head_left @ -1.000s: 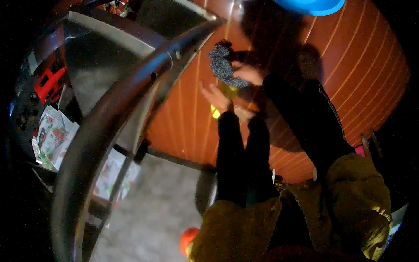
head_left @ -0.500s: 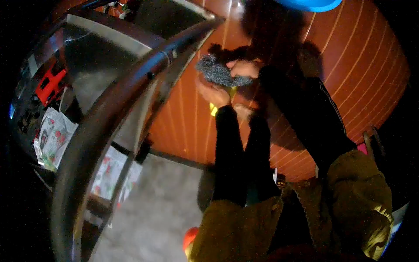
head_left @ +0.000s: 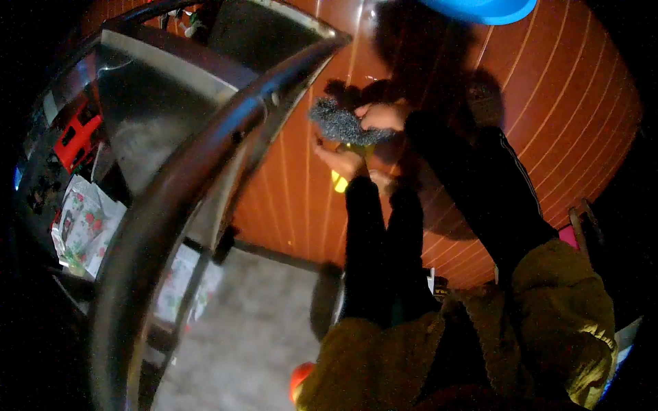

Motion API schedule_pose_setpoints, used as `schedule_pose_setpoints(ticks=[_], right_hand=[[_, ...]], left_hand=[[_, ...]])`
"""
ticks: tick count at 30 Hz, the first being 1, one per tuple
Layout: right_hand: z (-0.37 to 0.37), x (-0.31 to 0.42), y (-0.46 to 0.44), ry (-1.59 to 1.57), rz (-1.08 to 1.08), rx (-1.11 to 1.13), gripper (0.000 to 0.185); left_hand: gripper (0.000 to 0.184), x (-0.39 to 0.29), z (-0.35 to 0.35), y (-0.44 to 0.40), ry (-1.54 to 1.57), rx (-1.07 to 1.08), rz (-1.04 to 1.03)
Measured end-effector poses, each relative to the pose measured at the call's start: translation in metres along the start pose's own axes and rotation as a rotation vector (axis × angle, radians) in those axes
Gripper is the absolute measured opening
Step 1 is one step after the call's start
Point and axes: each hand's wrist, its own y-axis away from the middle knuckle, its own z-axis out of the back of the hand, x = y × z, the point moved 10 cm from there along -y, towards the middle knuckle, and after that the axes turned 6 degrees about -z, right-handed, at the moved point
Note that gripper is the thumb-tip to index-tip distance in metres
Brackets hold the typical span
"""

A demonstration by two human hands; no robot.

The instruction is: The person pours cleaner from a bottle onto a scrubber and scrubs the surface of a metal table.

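A grey, fuzzy, mesh-like bundle (head_left: 339, 123) is up over the glossy brown table (head_left: 288, 205); its exact kind is hard to make out. My right hand (head_left: 384, 116) grips its right side, fingers pinched into it. Just below the bundle is my left hand (head_left: 340, 162), palm turned up and fingers stretched out toward the left, with a narrow gap visible between palm and bundle. A yellow patch (head_left: 339, 181) shows beneath the left wrist, and a dimmer yellowish one lies between hand and bundle; I cannot tell what they are.
A blue basin (head_left: 486, 9) stands at the table's far edge. To the left, a curved dark metal rail (head_left: 178, 164) runs beside a metal-edged panel. Flower-patterned sheets (head_left: 88, 222) and a red plastic item (head_left: 77, 139) lie beyond it. Grey floor (head_left: 240, 329) shows below.
My left hand has dropped slightly from the bundle, opening a gap with its fingers straighter. The right hand keeps its grip. The whole view has shifted a little.
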Motion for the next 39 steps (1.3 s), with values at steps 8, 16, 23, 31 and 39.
schedule_pose_setpoints(ticks=[8,16,23,31,39], right_hand=[[0.011,0.015,0.095,0.030,0.077,-0.011,0.032],[0.014,-0.052,0.110,-0.652,0.033,-0.166,0.033],[0.058,-0.079,0.169,-0.607,-0.172,-0.484,0.072],[0.129,0.142,0.408,-0.659,0.615,-0.762,0.039],[-0.011,0.482,0.453,0.556,0.842,-1.018,0.046]], left_hand=[[0.066,0.037,0.044,0.021,-0.061,0.105,0.210],[0.056,0.091,0.074,0.037,-0.602,0.661,-0.056],[0.045,0.170,0.104,0.061,-0.735,0.560,-0.081],[0.034,0.231,0.098,0.093,-0.784,0.383,-0.038],[0.027,0.262,0.123,0.115,-0.899,0.256,-0.073]])
